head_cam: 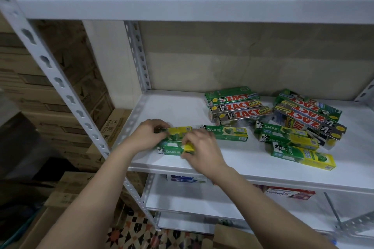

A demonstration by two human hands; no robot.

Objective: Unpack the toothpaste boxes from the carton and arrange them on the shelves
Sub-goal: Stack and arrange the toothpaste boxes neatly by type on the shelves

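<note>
On the white shelf (182,107), my left hand (148,134) grips the left end of a green and yellow Darlie toothpaste box (178,130). My right hand (202,147) pinches the yellow end of a second Darlie box (172,150) lying just in front of it. A third Darlie box (226,132) lies flat to the right. Behind it sits a neat stack of Zact boxes (238,107). At the far right, a loose pile of Zact boxes (309,116) and Darlie boxes (299,151) lies askew. The carton's brown edge (232,236) shows at the bottom.
A slotted grey upright (66,91) stands at the left front. The shelf above (182,6) overhangs closely. Lower shelves hold a blue and white box (186,179) and a red and white box (289,193). Stacked brown cartons (60,111) fill the left side.
</note>
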